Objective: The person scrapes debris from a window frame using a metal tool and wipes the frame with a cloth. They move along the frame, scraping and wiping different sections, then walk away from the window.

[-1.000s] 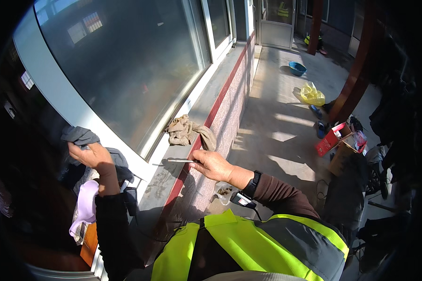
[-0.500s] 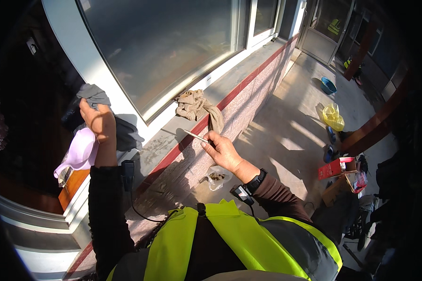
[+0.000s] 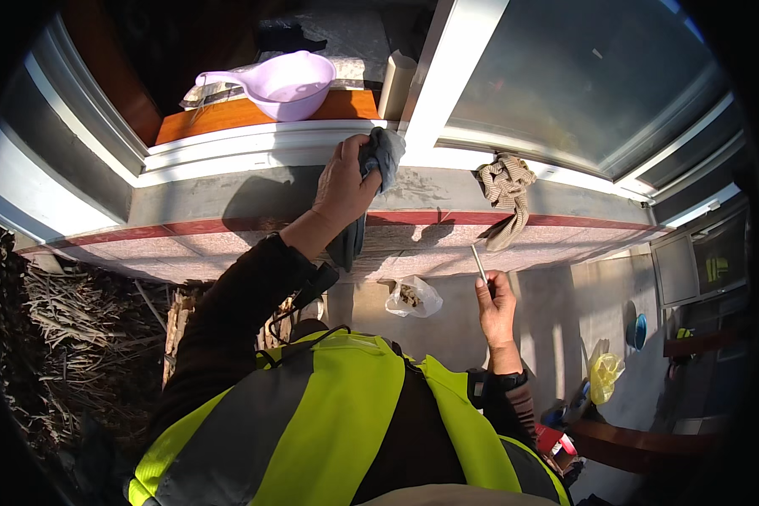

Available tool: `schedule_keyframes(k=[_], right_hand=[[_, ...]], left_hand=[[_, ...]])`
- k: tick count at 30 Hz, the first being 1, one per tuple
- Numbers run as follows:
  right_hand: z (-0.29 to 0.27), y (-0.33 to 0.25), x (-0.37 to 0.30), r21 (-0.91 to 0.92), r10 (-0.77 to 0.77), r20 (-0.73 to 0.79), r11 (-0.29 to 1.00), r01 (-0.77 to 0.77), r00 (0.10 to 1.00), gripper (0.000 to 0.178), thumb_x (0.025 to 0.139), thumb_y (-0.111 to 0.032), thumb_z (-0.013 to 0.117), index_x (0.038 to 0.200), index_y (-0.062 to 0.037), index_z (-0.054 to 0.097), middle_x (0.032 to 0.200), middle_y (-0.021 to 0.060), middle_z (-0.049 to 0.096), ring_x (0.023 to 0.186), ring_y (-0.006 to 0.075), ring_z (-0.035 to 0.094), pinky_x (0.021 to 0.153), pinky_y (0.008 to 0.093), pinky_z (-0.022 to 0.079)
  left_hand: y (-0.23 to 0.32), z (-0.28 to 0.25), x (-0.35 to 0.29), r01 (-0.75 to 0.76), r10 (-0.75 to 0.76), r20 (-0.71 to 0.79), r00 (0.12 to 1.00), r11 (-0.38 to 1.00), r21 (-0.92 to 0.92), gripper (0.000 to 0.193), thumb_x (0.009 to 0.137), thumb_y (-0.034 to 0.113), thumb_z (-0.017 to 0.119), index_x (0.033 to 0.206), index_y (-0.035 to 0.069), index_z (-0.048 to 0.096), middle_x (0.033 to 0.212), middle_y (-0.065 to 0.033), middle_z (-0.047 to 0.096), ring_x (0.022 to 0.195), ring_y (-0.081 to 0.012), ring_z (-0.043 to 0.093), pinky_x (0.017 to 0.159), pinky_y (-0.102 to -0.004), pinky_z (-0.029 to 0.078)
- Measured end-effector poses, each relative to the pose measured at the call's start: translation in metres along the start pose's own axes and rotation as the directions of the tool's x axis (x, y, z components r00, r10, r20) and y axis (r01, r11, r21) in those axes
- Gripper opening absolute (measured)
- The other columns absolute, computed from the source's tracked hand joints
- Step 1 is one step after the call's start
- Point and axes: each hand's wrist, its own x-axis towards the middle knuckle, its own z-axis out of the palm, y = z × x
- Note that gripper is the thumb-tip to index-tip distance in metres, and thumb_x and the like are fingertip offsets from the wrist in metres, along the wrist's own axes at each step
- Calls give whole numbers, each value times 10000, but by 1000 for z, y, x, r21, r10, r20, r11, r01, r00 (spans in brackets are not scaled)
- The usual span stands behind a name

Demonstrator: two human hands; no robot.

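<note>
My left hand point(image 3: 337, 190) is closed around a grey-blue cloth point(image 3: 384, 156) at the window frame, just above the sill point(image 3: 202, 196). Part of the cloth hangs down past my wrist. Low and to the right, my right hand point(image 3: 497, 314) grips a thin, pale, straight rod point(image 3: 478, 261) that points up toward the sill; its lower end is hidden in my fingers. A beige ribbed cloth point(image 3: 506, 187) lies bunched on the sill, draped over its red edge. Beyond the left window frame, a lilac plastic dipper point(image 3: 291, 84) rests on a wooden ledge point(image 3: 211, 125).
A clear plastic bag point(image 3: 415, 297) with small brown pieces lies on the ground below the wall. Piled sticks point(image 3: 93, 316) fill the left side. Toward the right are a yellow bag point(image 3: 605, 377), a blue basin point(image 3: 639, 331) and a wooden post point(image 3: 632, 447).
My view has swung left, bringing the stick pile into sight. My left hand has moved with the cloth from by the dipper to the sill's frame. The right hand still holds the rod.
</note>
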Motion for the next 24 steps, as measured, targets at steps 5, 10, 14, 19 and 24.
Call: schedule_keyframes(k=[5,10,14,19,24], right_hand=[[7,-12,-9,-63,32,-42,997,-35,999,107,906,-112,612,905,-35,538,680,-57,458,621,36,367,556,190,346],[19,-19,-21,-78,84,-65,993,-89,994,104,900,-99,619,906,-32,539,703,-56,471,638,38,380,580,183,361],[45,-21,-20,-19,185,-6,982,-186,983,108,897,-98,622,902,-33,537,698,-59,455,653,42,390,600,183,363],[77,-26,2,-72,113,99,992,-106,989,116,889,-95,633,897,-36,535,686,-63,447,623,41,373,568,184,358],[92,-27,18,-25,60,155,998,-57,986,81,897,-62,617,915,-39,543,713,-76,449,634,24,363,568,173,336]], left_hand=[[-21,13,58,-100,134,-142,981,969,227,418,808,173,613,1192,52,501,1124,-214,497,1029,-381,513,878,-435,440],[-48,50,68,-231,158,178,971,806,544,376,835,273,560,1161,85,577,1164,-132,525,1111,-310,479,921,-456,387],[-59,50,68,-295,181,266,947,817,495,312,832,261,531,1082,94,610,1118,-77,549,1090,-265,488,882,-470,388],[-84,-2,50,-455,359,280,890,723,520,321,806,272,624,1102,150,610,1014,-41,556,999,-226,515,841,-397,406],[-126,-59,34,-382,390,123,913,705,598,363,732,200,676,1083,139,605,994,-54,553,974,-251,528,819,-404,423]])
